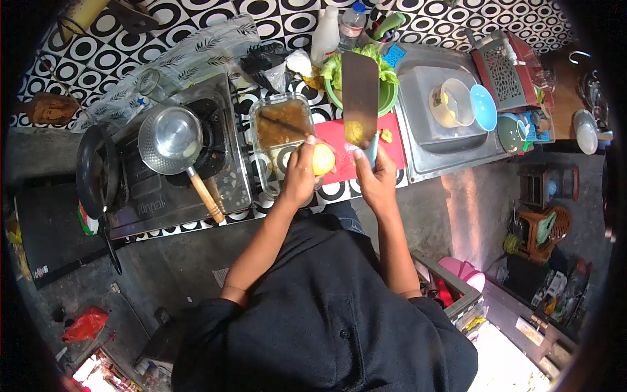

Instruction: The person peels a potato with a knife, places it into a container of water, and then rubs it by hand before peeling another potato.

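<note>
My left hand (301, 174) is closed around a pale yellow, rounded vegetable or fruit (323, 160), smooth on its visible side. In my right hand (379, 178) is a cleaver (360, 88) with a broad dark blade pointing away from me and a light blue handle. A yellow-brown patch (354, 132) shows on the blade near the handle. Both hands are over the near part of a red cutting board (334, 138), where a small yellow piece (386, 136) lies right of the blade. Left of the board, a glass container (253, 140) holds brown liquid.
A gas stove (160, 202) stands left with a wooden-handled saucepan (171, 140); a black frying pan (96, 166) is beside it. Behind the board sits a green bowl (393, 98) of lettuce (334, 68). On the right, a metal sink unit (424, 168) bears a clear tub (450, 101) and a blue bowl (484, 108).
</note>
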The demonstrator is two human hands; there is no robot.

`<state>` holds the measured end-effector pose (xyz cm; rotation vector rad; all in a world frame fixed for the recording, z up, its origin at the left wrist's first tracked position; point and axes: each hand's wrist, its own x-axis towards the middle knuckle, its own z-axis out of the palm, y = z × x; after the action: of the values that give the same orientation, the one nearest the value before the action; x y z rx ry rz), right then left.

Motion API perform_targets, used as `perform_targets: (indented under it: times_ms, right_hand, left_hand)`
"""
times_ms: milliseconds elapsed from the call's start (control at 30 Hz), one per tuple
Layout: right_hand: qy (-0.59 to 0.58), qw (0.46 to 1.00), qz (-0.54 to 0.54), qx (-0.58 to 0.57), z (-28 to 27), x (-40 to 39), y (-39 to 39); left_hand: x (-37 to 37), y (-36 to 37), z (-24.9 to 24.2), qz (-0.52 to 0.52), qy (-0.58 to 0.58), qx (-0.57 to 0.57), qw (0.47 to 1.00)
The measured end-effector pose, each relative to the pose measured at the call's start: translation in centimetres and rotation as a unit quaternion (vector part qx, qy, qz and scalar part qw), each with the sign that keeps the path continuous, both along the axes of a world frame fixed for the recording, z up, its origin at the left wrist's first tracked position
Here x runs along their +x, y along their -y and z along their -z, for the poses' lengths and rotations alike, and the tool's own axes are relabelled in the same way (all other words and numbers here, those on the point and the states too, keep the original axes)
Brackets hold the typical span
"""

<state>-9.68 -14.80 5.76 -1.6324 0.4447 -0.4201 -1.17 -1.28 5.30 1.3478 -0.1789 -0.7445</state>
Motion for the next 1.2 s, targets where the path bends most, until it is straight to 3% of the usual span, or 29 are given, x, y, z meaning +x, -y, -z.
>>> perform_targets:
  times_ms: [100,133,233,367,433,533,700,767,833,967,1067,1200]
  right_hand:
    - [0.003,0.998,-0.037,0.051,-0.9,-0.8,2.0]
    - [-0.015,0.989,-0.062,0.131,-1.0,-1.2,2.5]
    - [0.000,0.985,-0.074,0.157,-1.8,-1.5,3.3]
    - [-0.032,0.984,-0.120,0.128,-1.7,-1.7,5.5]
    - [-0.009,0.990,-0.117,0.082,-1.4,-1.6,6.4]
    - [-0.022,0.991,-0.124,0.044,-1.8,-1.7,7.9]
    - [-0.027,0.989,-0.140,-0.031,-2.3,-1.9,9.9]
    - [0.002,0.987,-0.147,-0.059,-2.1,-1.8,10.5]
    - [0.023,0.985,-0.156,-0.075,-1.9,-1.8,11.0]
    - [0.058,0.979,-0.167,-0.105,-2.2,-1.8,11.6]
    - [0.081,0.971,-0.187,-0.128,-2.4,-1.6,12.3]
    - [0.069,0.970,-0.210,-0.104,-2.3,-1.8,13.2]
  left_hand:
    - [-0.2,1.3,-0.1,-0.059,-0.068,-0.062,0.994]
    - [-0.2,1.9,-0.2,-0.076,-0.083,-0.076,0.991]
    - [-0.7,3.6,0.2,-0.137,-0.112,-0.066,0.982]
    - [-1.0,4.8,1.5,-0.097,0.037,0.037,0.994]
    - [-1.1,5.5,2.0,-0.086,0.144,0.141,0.976]
    - [-1.6,6.9,1.9,-0.087,0.208,0.199,0.954]
    - [-2.0,8.9,2.2,-0.142,0.121,0.131,0.974]
    - [-2.5,9.6,-0.6,-0.148,0.035,0.117,0.981]
    - [-2.9,10.0,0.6,-0.157,0.237,0.172,0.943]
    - [-2.4,9.8,1.8,-0.112,0.539,0.278,0.788]
    - [-1.9,9.8,3.3,-0.092,0.492,0.285,0.818]
    - [-2.1,10.9,1.1,-0.121,0.441,0.288,0.841]
